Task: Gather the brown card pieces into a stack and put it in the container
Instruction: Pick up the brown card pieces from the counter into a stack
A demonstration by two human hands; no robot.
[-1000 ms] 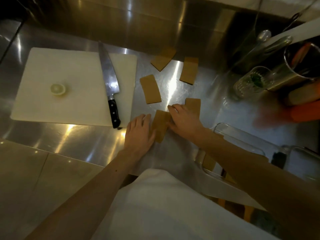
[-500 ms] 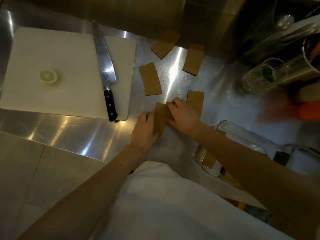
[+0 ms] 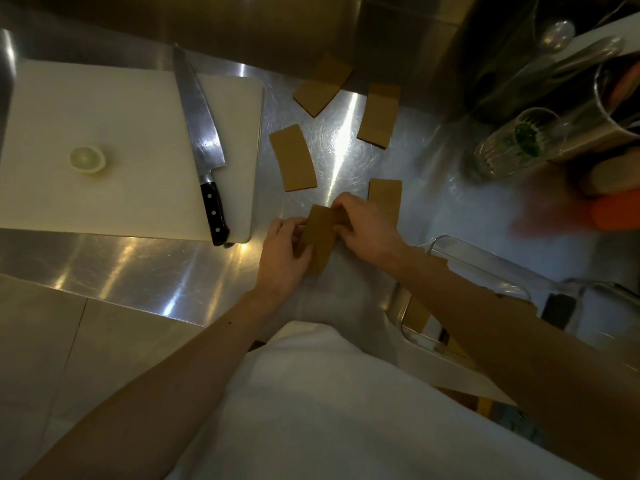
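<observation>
Brown card pieces (image 3: 292, 162), white cutting board (image 3: 104, 133)

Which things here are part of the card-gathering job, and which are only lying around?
Part of the job:
- held card piece, in left hand and right hand
- four loose card pieces
- clear container

Lying around:
- cutting board
- knife
- lemon half
- glass

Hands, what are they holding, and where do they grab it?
A brown card piece. The left hand grips its left edge; the right hand pinches its upper right corner.
</observation>
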